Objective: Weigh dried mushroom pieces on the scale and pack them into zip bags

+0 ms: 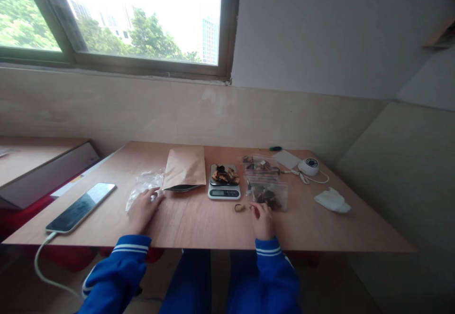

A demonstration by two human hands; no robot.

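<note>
My left hand (144, 209) lies with fingers stretched out on the clear plastic bags (138, 188), beside the brown paper pouch (185, 167), whose mouth faces me. My right hand (262, 219) is on the table near a zip bag of dark dried pieces (272, 195). Its thumb and fingertips are drawn together in a pinch; whatever is between them is too small to make out. Just left of those fingertips sits a small dried slice (240, 207). In the middle stands a digital kitchen scale (223, 193), bearing a pile of brown dried slices (225, 174).
More filled zip bags (261, 164) lie behind the right hand. Farther right are a white round device (308, 165) with a cable, a white card (287, 159), and a crumpled tissue (332, 200). A phone (81, 208) on a charging cable lies at the left. The wooden table (202, 231) ends before my lap.
</note>
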